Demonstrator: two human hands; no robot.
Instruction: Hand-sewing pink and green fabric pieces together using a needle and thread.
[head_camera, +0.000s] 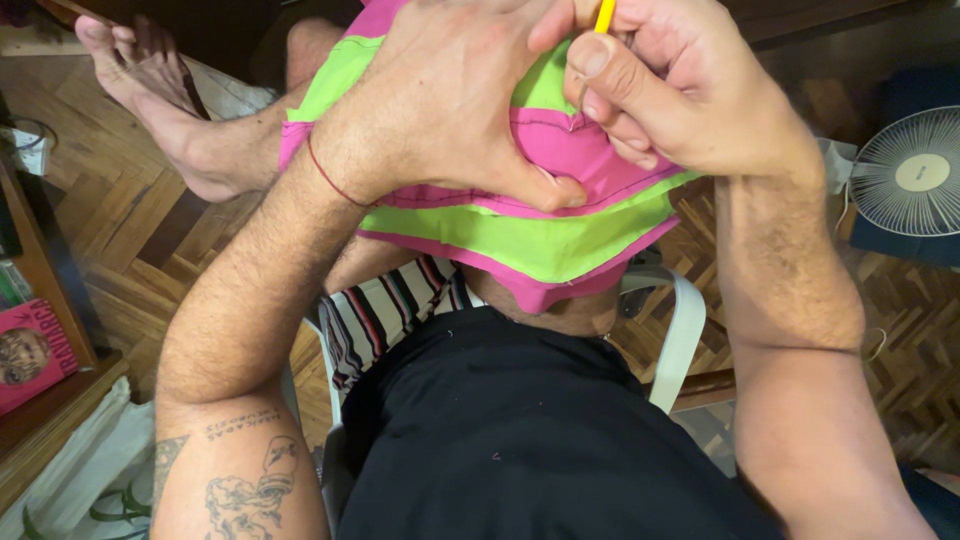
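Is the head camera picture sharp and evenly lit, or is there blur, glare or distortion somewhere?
Head view: soft, even light with no glare; the left hand and right hand on the pink and green fabric look sharp; wide-angle distortion stretches the forearms toward the lower corners; the white fan at the right edge is cut off.

Single view, head-worn. Aimed steeply down over lap and chair (680, 330), close above both hands: left hand (450, 100), right hand (680, 90). Wooden floor (120, 220) fills the margins. No second view sharing the scene.
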